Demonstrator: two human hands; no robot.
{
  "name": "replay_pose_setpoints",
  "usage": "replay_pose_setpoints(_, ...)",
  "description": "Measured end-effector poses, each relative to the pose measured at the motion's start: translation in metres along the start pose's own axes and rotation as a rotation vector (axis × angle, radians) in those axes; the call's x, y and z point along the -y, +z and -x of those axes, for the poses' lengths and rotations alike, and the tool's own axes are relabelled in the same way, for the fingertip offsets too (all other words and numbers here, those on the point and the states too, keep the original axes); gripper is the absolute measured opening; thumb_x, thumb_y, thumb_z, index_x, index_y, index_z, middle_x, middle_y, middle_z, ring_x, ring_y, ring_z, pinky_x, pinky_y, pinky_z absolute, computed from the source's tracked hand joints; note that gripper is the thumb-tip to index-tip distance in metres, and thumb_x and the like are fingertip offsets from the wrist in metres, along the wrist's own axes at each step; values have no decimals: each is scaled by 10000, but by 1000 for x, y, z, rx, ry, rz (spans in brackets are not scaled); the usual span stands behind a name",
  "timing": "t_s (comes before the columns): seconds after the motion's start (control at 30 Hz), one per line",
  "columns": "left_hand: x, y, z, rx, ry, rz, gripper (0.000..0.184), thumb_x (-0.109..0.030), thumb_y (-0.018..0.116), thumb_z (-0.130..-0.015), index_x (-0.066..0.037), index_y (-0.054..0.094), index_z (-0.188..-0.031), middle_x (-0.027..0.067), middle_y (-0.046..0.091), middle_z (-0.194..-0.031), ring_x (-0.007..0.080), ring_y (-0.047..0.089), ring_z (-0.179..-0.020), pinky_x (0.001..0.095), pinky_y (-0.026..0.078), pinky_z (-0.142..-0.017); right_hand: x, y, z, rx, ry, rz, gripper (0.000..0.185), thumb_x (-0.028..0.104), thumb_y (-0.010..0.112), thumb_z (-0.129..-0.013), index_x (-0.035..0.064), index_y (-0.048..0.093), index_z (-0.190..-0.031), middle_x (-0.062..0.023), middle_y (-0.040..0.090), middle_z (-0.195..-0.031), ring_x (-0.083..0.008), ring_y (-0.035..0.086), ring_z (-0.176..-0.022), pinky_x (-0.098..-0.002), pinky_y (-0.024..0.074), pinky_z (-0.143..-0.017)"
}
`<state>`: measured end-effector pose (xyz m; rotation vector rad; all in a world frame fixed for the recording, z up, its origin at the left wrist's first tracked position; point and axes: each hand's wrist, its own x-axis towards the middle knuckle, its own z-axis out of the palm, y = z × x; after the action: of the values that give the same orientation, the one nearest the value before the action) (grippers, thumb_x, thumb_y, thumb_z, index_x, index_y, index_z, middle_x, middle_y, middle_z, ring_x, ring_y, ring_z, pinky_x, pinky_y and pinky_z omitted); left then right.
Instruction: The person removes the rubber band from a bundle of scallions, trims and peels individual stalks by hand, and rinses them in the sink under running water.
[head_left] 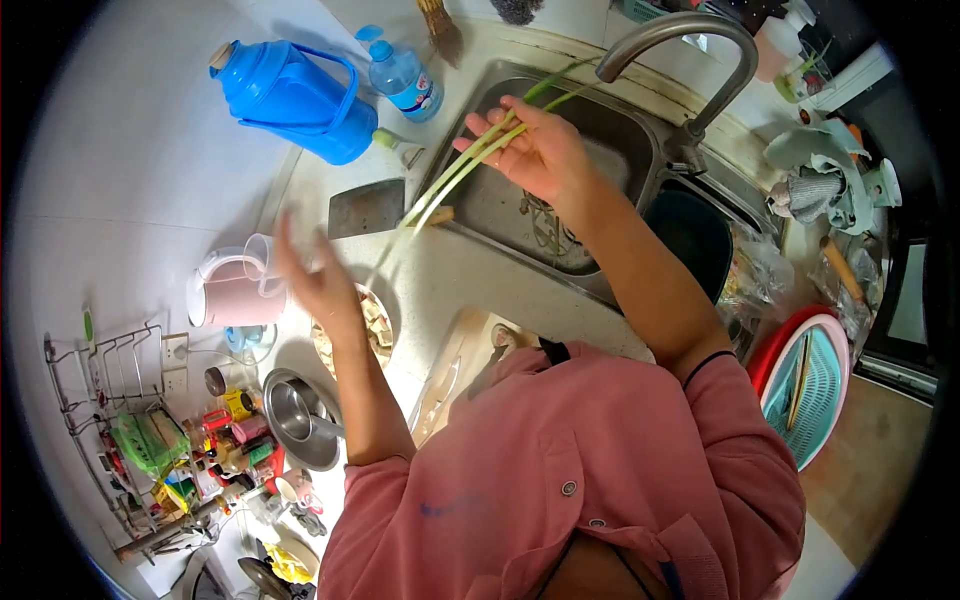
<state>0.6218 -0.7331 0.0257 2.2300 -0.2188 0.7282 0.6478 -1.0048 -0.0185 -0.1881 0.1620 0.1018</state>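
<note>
Several long green onions (459, 165) lie across my right hand (532, 150), palm up over the sink (500, 205), with the fingers loosely bent under the stalks. Their green ends point toward the faucet, and the pale ends reach down-left past the sink's edge. My left hand (318, 282) is blurred by motion at the left, its fingers apart and holding nothing. It is above and beside a bowl of pale cut pieces (378, 330), near a pink pitcher (235, 292). The cleaver blade (366, 207) rests on the counter between the two hands.
A blue thermos (300, 100) and a blue bottle (412, 90) stand behind the sink's left side. The faucet (690, 40) arches over the sink. A cutting board (450, 370) is near my body, metal bowls (300, 415) lie left, and a teal basket (815, 385) is at the right.
</note>
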Motion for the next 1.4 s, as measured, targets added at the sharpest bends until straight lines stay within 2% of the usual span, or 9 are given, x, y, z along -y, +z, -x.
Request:
replay_pose_setpoints(0.07, -37, 16, -8, 518, -285, 237, 483, -168, 601, -914, 43, 447, -1320, 135, 585, -1192, 182, 567, -1060, 269, 443, -886, 3, 10, 0, 109, 115, 39, 137, 149, 510, -955, 29, 567, -920, -117, 604, -840, -333, 581, -1008, -589, 393, -1015)
replay_pose_setpoints(0.13, -37, 54, 2, 575, -354, 657, 493, -190, 589, -931, 75, 437, -1318, 156, 632, -1108, 151, 617, -916, 253, 474, -797, 2, 24, 4, 130, 120, 198, 155, 150, 546, -938, 11, 556, -1005, -116, 604, -912, -346, 565, -1073, -538, 416, -997)
replay_pose_setpoints(0.23, -82, 64, -1, 803, -422, 720, 550, -205, 574, -945, 69, 354, -1368, 64, 629, -804, 74, 502, -543, 205, 392, -471, -3, 51, 22, -14, 64, 417, 252, 187, 570, -932, -7, 550, -1090, -106, 607, -987, -312, 563, -1089, -448, 439, -958)
replay_pose_setpoints(0.27, -84, 68, 0, 847, -464, 722, 446, -203, 566, -951, 50, 456, -1302, 35, 609, -769, 59, 469, -522, 187, 359, -453, -1, 50, 23, 10, 25, 503, 272, 197, 571, -932, -9, 549, -1108, -105, 607, -1003, -297, 566, -1081, -441, 437, -957)
replay_pose_setpoints(0.43, -83, 84, 14, 692, -527, 776, 227, -195, 565, -950, -7, 647, -1048, 0, 592, -726, 47, 450, -490, 176, 319, -419, 15, 33, 38, 55, -69, 736, 325, 231, 574, -934, -29, 567, -1129, -89, 621, -1017, -210, 604, -943, -346, 479, -866)
replay_pose_setpoints(0.77, -93, 87, 17, 680, -634, 926, 220, -195, 553, -954, -17, 643, -1045, -23, 539, -686, 40, 404, -472, 174, 275, -408, 11, 20, 40, -35, -603, 1447, 176, 149, 607, -890, -15, 631, -948, -78, 653, -732, -126, 630, -668, -252, 492, -622)
replay_pose_setpoints(0.97, -93, 88, 18, 670, -703, 966, 214, -192, 536, -960, -16, 633, -1035, -24, 522, -665, 41, 382, -462, 183, 263, -406, 5, 26, 46, -48, -791, 1551, 80, 81, 632, -816, 19, 600, -856, -87, 601, -694, -164, 552, -573, -299, 458, -575)
replay_pose_setpoints(1.17, -94, 90, 25, 747, -710, 1053, 207, -205, 499, -976, -32, 612, -979, 19, 568, -696, 70, 416, -463, 195, 271, -390, 6, 24, 43, 96, -1238, 1840, 106, 41, 642, -748, 38, 536, -760, -92, 547, -707, -290, 557, -663, -367, 463, -588)
replay_pose_setpoints(1.4, -98, 90, 17, 694, -705, 1036, 268, -249, 466, -991, -15, 596, -982, 73, 627, -799, 113, 553, -562, 217, 412, -453, 30, 39, 50, 438, -1190, 1995, 137, 46, 655, -712, 57, 529, -765, -96, 549, -767, -302, 555, -746, -392, 467, -644)
